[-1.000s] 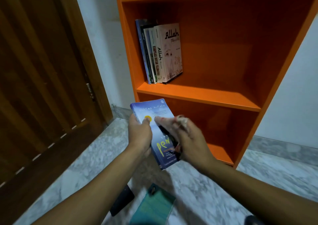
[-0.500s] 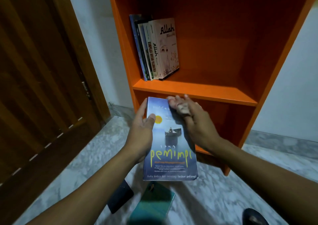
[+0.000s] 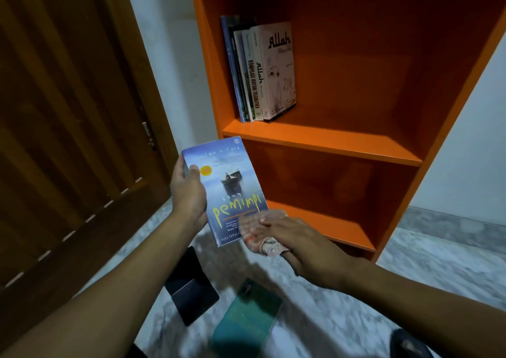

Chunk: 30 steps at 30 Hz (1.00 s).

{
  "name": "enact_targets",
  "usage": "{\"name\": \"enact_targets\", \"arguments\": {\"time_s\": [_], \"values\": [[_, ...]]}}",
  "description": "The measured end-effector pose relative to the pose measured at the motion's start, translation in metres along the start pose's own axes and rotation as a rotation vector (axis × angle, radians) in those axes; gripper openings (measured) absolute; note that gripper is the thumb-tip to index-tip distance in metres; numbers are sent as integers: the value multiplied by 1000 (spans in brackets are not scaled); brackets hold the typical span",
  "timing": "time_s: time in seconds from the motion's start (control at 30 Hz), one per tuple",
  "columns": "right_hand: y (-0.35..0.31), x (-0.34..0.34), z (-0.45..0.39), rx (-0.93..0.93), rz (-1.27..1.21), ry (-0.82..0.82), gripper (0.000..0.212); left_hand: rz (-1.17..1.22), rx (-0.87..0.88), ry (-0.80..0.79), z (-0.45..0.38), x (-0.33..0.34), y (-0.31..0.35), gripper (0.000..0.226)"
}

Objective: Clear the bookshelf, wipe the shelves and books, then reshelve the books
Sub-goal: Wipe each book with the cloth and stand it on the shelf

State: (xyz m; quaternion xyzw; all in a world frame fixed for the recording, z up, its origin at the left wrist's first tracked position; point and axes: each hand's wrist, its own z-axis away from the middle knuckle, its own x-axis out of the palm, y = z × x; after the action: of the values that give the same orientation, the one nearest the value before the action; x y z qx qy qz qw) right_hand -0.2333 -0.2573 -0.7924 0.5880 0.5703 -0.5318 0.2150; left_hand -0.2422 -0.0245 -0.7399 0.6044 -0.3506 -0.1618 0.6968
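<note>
My left hand [image 3: 189, 193] grips the left edge of a blue paperback [image 3: 227, 188] with yellow lettering, its cover facing me. My right hand [image 3: 306, 245] presses a pale pinkish cloth [image 3: 257, 229] against the book's lower right corner. Behind them stands an orange bookshelf [image 3: 323, 144]. Several books [image 3: 260, 70] stand upright at the left end of its middle shelf, the outermost a white one. The lower shelf holds nothing that I can see.
A dark book [image 3: 191, 286] and a teal book [image 3: 246, 319] lie on the marble floor [image 3: 356, 324] below my hands. A brown wooden door [image 3: 68, 138] fills the left side. A white wall [image 3: 169, 56] runs behind the shelf. A dark object [image 3: 408, 341] sits bottom right.
My right hand has slid the cloth from the top of the cover down to its lower right corner. The book has tilted a little and the view has shifted.
</note>
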Motion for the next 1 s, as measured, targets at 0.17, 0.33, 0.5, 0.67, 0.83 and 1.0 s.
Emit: {"name": "enact_targets", "arguments": {"time_s": [0.17, 0.33, 0.5, 0.67, 0.83, 1.0], "values": [[-6, -11, -7, 162, -248, 29, 24, -144, 55, 12, -5, -12, -1, 37], [-1, -41, -39, 417, -564, 547, 20, -262, 46, -121, 9, -3, -4, 19], [-10, -57, -71, 303, -349, 762, 38, -225, 41, -338, 38, 26, -16, 18], [-8, -22, -77, 366, -265, 561, 47, -33, -93, -386, 47, 51, -25, 18], [-26, -12, -68, 346, -315, 460, 45, 242, -337, -282, 15, 41, -28, 17], [-32, -5, -55, 210, -427, 324, 28, 328, -404, -103, 3, 26, -12, 15]]}}
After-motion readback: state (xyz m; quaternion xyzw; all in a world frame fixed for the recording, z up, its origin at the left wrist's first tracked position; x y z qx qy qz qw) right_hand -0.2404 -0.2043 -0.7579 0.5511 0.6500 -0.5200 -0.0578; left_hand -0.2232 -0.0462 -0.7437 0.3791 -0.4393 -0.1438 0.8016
